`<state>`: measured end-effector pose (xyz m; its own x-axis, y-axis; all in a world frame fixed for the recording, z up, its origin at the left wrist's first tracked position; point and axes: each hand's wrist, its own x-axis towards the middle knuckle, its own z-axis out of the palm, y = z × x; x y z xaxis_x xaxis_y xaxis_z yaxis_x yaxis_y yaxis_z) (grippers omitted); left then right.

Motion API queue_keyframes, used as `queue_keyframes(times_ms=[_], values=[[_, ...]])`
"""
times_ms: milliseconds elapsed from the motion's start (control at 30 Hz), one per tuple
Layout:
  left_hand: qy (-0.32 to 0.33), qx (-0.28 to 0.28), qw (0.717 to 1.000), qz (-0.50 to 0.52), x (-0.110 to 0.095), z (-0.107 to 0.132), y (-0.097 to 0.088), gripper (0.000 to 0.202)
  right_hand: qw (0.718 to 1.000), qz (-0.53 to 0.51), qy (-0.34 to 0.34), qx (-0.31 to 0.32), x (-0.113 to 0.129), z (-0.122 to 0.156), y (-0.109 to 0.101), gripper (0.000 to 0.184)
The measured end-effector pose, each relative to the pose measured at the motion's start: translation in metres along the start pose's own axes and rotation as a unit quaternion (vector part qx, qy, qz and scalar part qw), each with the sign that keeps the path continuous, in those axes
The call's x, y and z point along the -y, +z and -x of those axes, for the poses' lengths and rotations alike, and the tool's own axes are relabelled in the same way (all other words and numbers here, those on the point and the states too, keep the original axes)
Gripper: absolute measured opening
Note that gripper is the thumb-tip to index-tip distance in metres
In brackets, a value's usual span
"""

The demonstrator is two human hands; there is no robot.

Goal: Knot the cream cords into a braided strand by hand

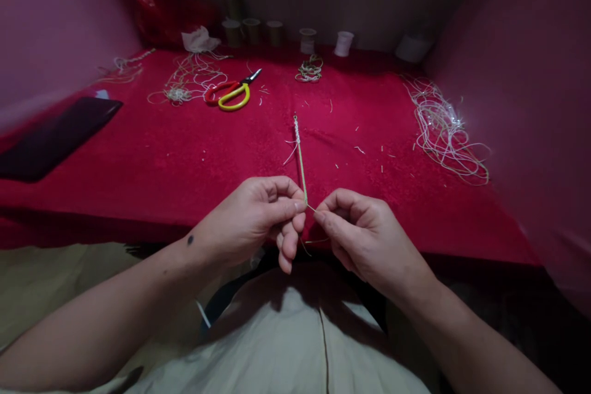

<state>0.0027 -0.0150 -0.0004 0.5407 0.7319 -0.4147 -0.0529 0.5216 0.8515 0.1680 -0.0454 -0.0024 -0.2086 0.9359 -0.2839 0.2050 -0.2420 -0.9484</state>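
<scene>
A thin braided cord (pixel 301 163) runs from the middle of the red cloth toward me, white and knotted at its far end, yellow-green nearer my hands. Its far tip meets a small pin-like point on the cloth. Thumb and forefinger of my left hand (pixel 277 212) pinch the cord's near end. To the right, my right hand (pixel 357 225) pinches a thin thread that comes out of that end, drawn straight between the two hands. Loose thread ends hang below my fingers, and two short white ends stick out left of the braid.
Scissors (pixel 234 92) with red and yellow handles lie beyond my left hand. Tangled threads (pixel 446 129) lie at right, others (pixel 189 77) at back left. Thread spools (pixel 344 43) line the back. A dark flat case (pixel 60 135) is at left. Thread snippets dot the red cloth (pixel 221 154).
</scene>
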Motion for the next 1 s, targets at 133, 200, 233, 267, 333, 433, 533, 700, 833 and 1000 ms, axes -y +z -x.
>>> queue_keyframes(times_ms=[133, 200, 233, 267, 333, 433, 533, 700, 833, 1000], values=[[-0.011, -0.009, 1.000, -0.018, -0.001, 0.000, 0.002, 0.015, 0.989, 0.115, -0.084, -0.030, -0.001, 0.001, -0.007, 0.017], [-0.020, -0.010, 0.999, -0.028, -0.002, 0.000, 0.003, 0.016, 0.981, 0.161, -0.099, -0.034, 0.000, 0.002, -0.009, 0.017], [-0.024, -0.010, 0.999, -0.033, -0.002, 0.000, 0.004, 0.017, 0.978, 0.180, -0.102, -0.032, 0.001, 0.002, -0.009, 0.017], [-0.027, -0.011, 0.999, -0.035, -0.003, 0.000, 0.004, 0.018, 0.974, 0.198, -0.102, -0.029, 0.002, 0.003, -0.010, 0.016], [-0.028, -0.015, 0.999, -0.038, -0.003, 0.000, 0.004, 0.019, 0.966, 0.232, -0.108, -0.025, 0.003, 0.003, -0.010, 0.016], [-0.021, -0.015, 0.999, -0.043, -0.002, -0.001, 0.004, 0.019, 0.949, 0.291, -0.123, -0.011, 0.005, 0.002, -0.015, 0.016], [-0.015, -0.018, 0.999, -0.046, -0.001, -0.003, 0.004, 0.019, 0.920, 0.368, -0.135, -0.003, 0.009, 0.001, -0.025, 0.016], [-0.004, -0.025, 0.999, -0.042, -0.001, -0.002, 0.005, 0.018, 0.850, 0.423, -0.258, -0.181, 0.021, 0.006, -0.035, 0.016], [0.000, -0.019, 0.999, -0.046, 0.000, -0.001, 0.004, 0.018, 0.915, 0.313, -0.234, -0.098, 0.021, 0.005, -0.021, 0.020], [0.015, -0.013, 0.999, -0.043, 0.002, -0.002, 0.003, 0.015, 0.974, 0.203, -0.101, -0.004, 0.014, -0.013, -0.008, 0.019]])
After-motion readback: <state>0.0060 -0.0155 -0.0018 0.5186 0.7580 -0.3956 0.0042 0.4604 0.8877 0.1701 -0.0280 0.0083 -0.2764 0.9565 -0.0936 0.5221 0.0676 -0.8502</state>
